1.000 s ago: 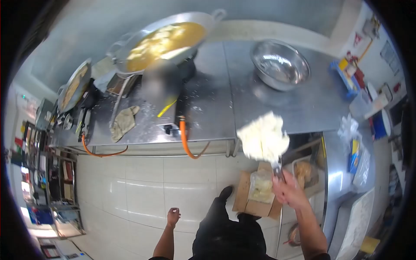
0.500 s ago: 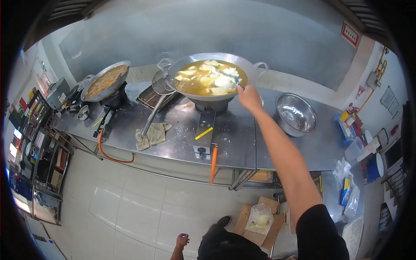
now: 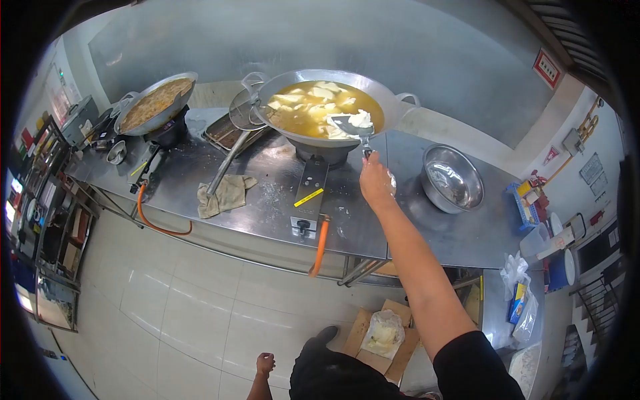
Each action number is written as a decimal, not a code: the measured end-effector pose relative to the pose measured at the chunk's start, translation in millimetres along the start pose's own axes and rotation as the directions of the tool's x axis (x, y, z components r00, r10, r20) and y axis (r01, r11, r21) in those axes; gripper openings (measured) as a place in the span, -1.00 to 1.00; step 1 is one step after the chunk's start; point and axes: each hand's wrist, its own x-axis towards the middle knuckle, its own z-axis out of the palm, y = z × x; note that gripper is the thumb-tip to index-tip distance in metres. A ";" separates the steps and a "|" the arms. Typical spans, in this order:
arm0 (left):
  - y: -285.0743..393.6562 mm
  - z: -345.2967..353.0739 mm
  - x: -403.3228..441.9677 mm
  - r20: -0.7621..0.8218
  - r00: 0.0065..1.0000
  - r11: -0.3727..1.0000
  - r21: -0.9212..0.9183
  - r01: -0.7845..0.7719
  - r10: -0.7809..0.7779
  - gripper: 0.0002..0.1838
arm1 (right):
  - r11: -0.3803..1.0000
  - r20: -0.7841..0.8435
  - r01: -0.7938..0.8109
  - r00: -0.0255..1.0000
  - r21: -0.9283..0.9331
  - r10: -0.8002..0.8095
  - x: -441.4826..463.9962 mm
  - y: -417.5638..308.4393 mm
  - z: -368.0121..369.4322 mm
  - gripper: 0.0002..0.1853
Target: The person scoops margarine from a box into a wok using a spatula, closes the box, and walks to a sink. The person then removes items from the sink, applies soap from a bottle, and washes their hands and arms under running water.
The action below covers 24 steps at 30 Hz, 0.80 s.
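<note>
My right hand (image 3: 377, 180) grips the handle of a spatula (image 3: 348, 125) at the near right rim of a large two-handled wok (image 3: 393, 113). White, soft clumps cling to the blade, over the yellow liquid. Pale chunks that look like solid fat (image 3: 327, 92) float in that liquid (image 3: 303, 120). Something white is smeared on the side of the hand. My left hand (image 3: 265, 363) hangs low over the floor, its fingers curled in, with nothing visible in them.
A second wok (image 3: 155, 123) with brown contents stands at the left. A long-handled strainer (image 3: 247, 110) leans beside the main wok, near a cloth (image 3: 227, 195). To the right is a steel bowl (image 3: 453, 180). An orange hose (image 3: 320, 247) hangs off the table edge; an open carton (image 3: 353, 330) sits below.
My right hand has drawn the spatula back toward the wok's near rim, and its blade now shows more clearly. My left hand stays low and curled. The whole view has shifted slightly.
</note>
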 end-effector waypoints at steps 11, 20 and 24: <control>50.3 26.1 14.2 0.001 0.987 0.987 0.026 -0.159 0.159 -0.73 | 0.985 0.034 0.091 0.996 -0.150 -0.087 -19.8 9.8 -26.2 -0.73; 39.1 39.1 39.7 0.003 0.985 0.984 0.043 -0.174 0.174 -0.72 | 0.957 0.137 0.205 0.974 -0.205 -0.179 -37.3 34.0 -88.1 -0.68; 35.3 36.7 42.4 0.000 0.990 0.989 0.045 -0.143 0.143 -0.72 | 0.950 0.087 0.287 0.957 -0.125 -0.278 -30.2 40.6 -125.9 -0.62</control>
